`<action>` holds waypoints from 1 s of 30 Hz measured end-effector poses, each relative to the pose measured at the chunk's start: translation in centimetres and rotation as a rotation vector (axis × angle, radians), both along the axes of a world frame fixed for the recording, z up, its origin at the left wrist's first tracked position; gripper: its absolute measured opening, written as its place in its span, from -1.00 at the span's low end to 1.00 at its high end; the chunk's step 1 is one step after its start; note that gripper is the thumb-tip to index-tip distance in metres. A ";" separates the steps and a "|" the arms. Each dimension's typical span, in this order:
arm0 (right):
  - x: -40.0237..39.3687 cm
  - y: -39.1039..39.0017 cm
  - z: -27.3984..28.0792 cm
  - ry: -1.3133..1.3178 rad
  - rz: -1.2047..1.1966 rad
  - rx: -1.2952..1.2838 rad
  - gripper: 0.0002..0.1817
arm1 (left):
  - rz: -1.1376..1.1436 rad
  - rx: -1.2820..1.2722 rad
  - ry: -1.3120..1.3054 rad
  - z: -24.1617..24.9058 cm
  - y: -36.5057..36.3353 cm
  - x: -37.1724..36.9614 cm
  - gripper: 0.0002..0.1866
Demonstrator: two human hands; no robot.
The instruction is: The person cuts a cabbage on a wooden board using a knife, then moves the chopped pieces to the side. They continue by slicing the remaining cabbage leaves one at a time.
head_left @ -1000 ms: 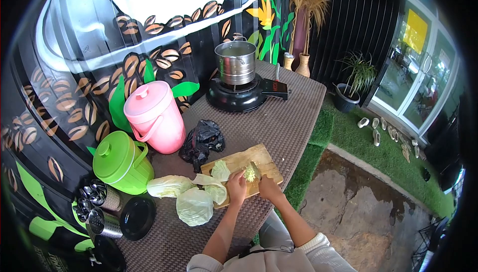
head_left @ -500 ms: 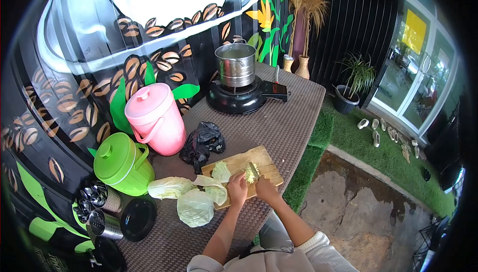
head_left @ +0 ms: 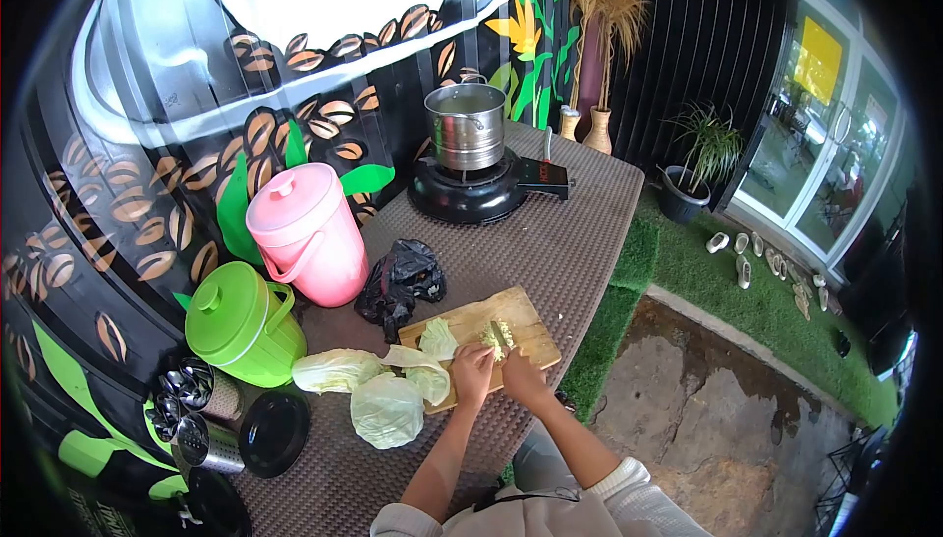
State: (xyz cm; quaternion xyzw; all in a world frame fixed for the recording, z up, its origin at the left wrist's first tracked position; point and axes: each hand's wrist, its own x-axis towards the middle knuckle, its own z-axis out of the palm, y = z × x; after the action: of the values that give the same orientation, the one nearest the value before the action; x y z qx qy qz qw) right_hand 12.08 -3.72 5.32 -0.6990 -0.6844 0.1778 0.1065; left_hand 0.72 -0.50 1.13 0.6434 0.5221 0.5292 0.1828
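Observation:
My right hand (head_left: 523, 378) is closed round a knife (head_left: 499, 336), whose blade lies over finely chopped cabbage (head_left: 504, 330) on a wooden cutting board (head_left: 538, 342). Beside the blade, my left hand (head_left: 473, 364) has its fingertips pressed together at the edge of the chopped pile; what they hold is too small to make out. A cut cabbage piece (head_left: 438, 339) rests on the board just left of the pile. The cabbage head (head_left: 387, 410) and loose cabbage leaves (head_left: 337, 371) lie left of my hands, partly against the board.
Behind the board is a black plastic bag (head_left: 401, 282). A pink jug (head_left: 309, 232) and a green jug (head_left: 244, 325) stand at the left, near a black plate (head_left: 274, 434) and cutlery holders (head_left: 207, 442). A metal pot (head_left: 466, 128) sits on a black stove (head_left: 467, 191).
My right hand has shifted slightly left with the knife, closer to my left hand. The left hand has moved slightly. The rest looks the same.

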 end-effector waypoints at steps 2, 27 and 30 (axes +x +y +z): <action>-1.2 -1.1 0.1 0.013 -0.018 0.027 -0.66 | 0.000 0.001 -0.009 0.0 0.2 -0.1 -0.92; -0.8 -0.5 0.2 0.066 -0.044 -0.095 -0.63 | 0.019 -0.029 -0.023 0.0 0.1 -0.1 -0.88; -2.6 -2.1 -0.5 0.124 -0.222 -0.136 -0.68 | 0.019 -0.036 -0.079 -0.1 0.2 0.0 -0.87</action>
State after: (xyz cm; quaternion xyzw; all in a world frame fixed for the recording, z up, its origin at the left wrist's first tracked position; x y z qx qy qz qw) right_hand 9.52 -5.81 4.84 -0.7637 -0.5813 0.2539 0.1200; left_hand 0.71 -0.31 1.02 0.6138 0.5299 0.5463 0.2099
